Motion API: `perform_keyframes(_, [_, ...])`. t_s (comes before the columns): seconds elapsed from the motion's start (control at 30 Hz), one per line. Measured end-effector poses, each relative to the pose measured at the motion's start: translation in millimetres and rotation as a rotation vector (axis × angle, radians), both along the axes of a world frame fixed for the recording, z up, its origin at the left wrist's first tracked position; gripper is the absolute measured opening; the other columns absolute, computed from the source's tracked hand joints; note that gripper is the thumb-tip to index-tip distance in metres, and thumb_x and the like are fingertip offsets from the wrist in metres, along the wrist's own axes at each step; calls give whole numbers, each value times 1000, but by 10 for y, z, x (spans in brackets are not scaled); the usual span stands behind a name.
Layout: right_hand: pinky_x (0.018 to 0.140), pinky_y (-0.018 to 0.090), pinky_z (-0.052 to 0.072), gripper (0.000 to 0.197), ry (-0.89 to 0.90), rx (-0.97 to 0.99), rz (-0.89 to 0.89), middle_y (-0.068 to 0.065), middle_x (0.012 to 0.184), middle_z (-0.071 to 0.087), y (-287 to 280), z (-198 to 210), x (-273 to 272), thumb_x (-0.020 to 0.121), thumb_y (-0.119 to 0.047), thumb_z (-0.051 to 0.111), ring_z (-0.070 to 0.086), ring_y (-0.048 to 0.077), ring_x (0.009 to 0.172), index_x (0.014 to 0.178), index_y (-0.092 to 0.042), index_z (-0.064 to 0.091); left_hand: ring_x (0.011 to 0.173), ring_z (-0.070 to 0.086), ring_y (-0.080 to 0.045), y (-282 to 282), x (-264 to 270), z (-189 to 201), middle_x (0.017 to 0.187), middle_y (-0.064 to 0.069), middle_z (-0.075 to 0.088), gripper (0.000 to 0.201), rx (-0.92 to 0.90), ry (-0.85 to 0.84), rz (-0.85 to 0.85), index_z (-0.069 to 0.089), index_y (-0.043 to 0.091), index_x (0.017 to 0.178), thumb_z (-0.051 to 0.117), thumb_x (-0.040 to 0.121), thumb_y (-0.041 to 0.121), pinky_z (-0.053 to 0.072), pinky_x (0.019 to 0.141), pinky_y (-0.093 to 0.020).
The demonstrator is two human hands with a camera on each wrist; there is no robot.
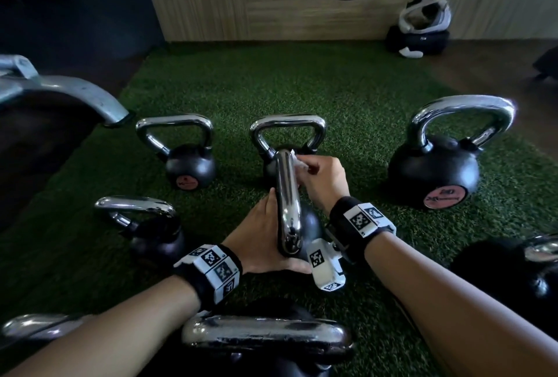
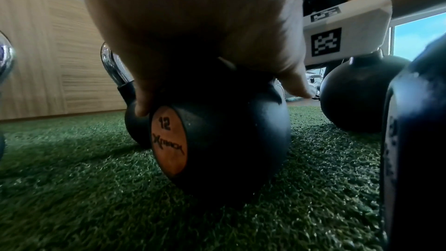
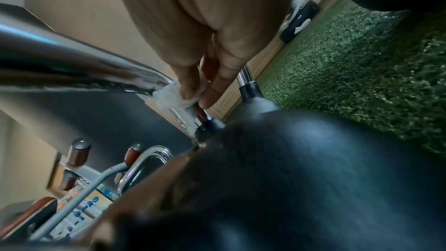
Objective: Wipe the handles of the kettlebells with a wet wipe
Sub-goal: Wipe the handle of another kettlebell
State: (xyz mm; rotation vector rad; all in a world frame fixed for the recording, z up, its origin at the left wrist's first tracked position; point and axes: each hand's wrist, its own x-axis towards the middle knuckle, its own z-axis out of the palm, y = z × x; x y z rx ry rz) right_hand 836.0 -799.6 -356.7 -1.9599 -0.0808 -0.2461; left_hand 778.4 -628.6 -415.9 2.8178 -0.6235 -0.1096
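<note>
A black kettlebell marked 12 (image 2: 217, 140) stands on green turf in the middle of the head view, its chrome handle (image 1: 288, 201) pointing end-on toward me. My left hand (image 1: 268, 225) grips the ball just below the handle, fingers (image 2: 142, 106) draped over its top. My right hand (image 1: 314, 168) pinches a crumpled white wet wipe (image 1: 299, 162) against the far end of the handle. In the right wrist view the wipe (image 3: 173, 94) sits between thumb and fingers where the chrome handle (image 3: 72, 68) bends down to the ball.
Several other chrome-handled kettlebells ring this one: back left (image 1: 190, 162), straight behind (image 1: 288, 129), a large one at right (image 1: 434, 165), left (image 1: 151, 231), and one close in front (image 1: 265, 334). A grey machine frame (image 1: 60, 90) stands at left. A black bag (image 1: 419, 41) lies by the wooden wall.
</note>
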Motion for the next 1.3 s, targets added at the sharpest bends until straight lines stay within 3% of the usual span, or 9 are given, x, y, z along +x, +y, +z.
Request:
perform_keyframes(0.1, [71, 16, 45, 18, 92, -121, 16, -3, 88, 75, -2, -82, -10, 92, -22, 73, 68, 10, 82, 108, -20, 82, 156, 21, -22, -4, -62, 81, 169, -9, 20, 159, -86, -14, 43, 8, 12, 163, 48, 44, 108, 26, 127, -40])
perform_keyframes(0.33, [72, 29, 58, 15, -95, 47, -42, -5, 87, 79, 56, 78, -40, 95, -28, 71, 72, 8, 79, 104, -21, 82, 124, 58, -19, -16, -120, 164, 142, -1, 52, 123, -156, -80, 97, 32, 14, 154, 68, 59, 82, 49, 105, -31])
perform_keyframes(0.47, [56, 20, 53, 13, 2, 21, 8, -3, 77, 75, 34, 75, 33, 96, -21, 70, 67, 4, 65, 101, -19, 82, 117, 64, -19, 38, -98, 298, 135, 4, 58, 117, -170, -39, 59, 36, 24, 149, 77, 55, 80, 51, 103, -33])
perform_keyframes(0.57, [79, 16, 58, 22, -54, 4, -18, -4, 103, 77, -4, 155, 77, 95, -11, 69, 72, 9, 89, 113, -17, 80, 118, 64, -16, 110, -55, 371, 133, 8, 60, 107, -181, 34, 42, 41, 33, 143, 81, 54, 78, 51, 105, -35])
perform_keyframes(0.67, [79, 1, 45, 25, -187, -49, 15, -8, 104, 73, -29, 245, -40, 92, -6, 70, 66, 4, 90, 113, -16, 79, 112, 61, -10, 155, 8, 405, 127, 11, 60, 99, -148, 73, 21, 49, 32, 138, 82, 56, 79, 45, 98, -24])
perform_keyframes(0.83, [74, 11, 50, 23, -190, -110, 88, -8, 91, 73, -115, 355, -87, 89, -12, 78, 65, -1, 77, 111, -18, 80, 98, 52, -7, 144, 145, 476, 104, 17, 50, 74, -16, 122, -15, 65, 22, 119, 81, 67, 73, 34, 85, -18])
perform_keyframes(0.93, [83, 32, 61, 24, -109, -53, 109, 1, 96, 80, -127, 467, -39, 88, -12, 78, 75, 11, 82, 111, -14, 80, 97, 45, -4, 127, 235, 513, 102, 16, 48, 58, 39, 151, -68, 67, 24, 111, 78, 75, 69, 31, 83, -18])
perform_keyframes(1.17, [70, 46, 65, 10, -51, -74, 273, 0, 79, 79, -100, 653, -261, 83, -17, 84, 77, 23, 71, 92, -19, 82, 110, 55, -15, 188, 345, 524, 110, 5, 62, 37, 19, 234, -70, 50, 40, 77, 79, 79, 63, 36, 95, -23])
perform_keyframes(1.3, [75, 54, 64, 15, -10, 14, 210, 3, 81, 79, -59, 598, -190, 76, -24, 88, 78, 26, 78, 88, -19, 81, 118, 54, -12, 195, 383, 558, 126, 2, 64, 50, -16, 257, -39, 66, 29, 107, 81, 75, 64, 39, 104, -24])
